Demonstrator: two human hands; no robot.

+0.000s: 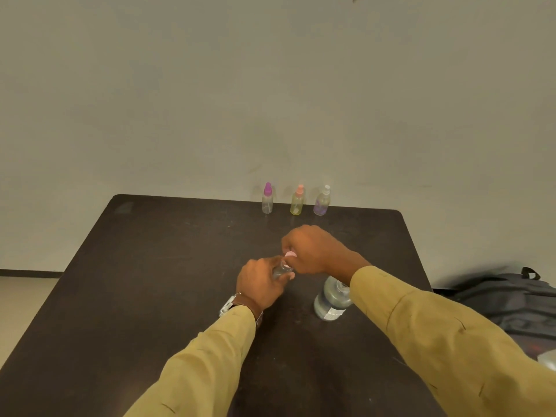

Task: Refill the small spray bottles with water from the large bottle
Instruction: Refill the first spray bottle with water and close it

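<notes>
Gripping a small clear spray bottle [281,269], my left hand [260,284] wraps its body above the dark table [150,281], while my right hand [313,251] pinches its pale pink cap [290,254] at the neck. I see the matte, scuffed, round-cornered tabletop against a plain grey-green wall [270,85]. Just right of my hands stands the large clear plastic bottle [332,299], water inside. Beyond them, at the far edge, three little spray bottles [298,200] stand upright in a row.
</notes>
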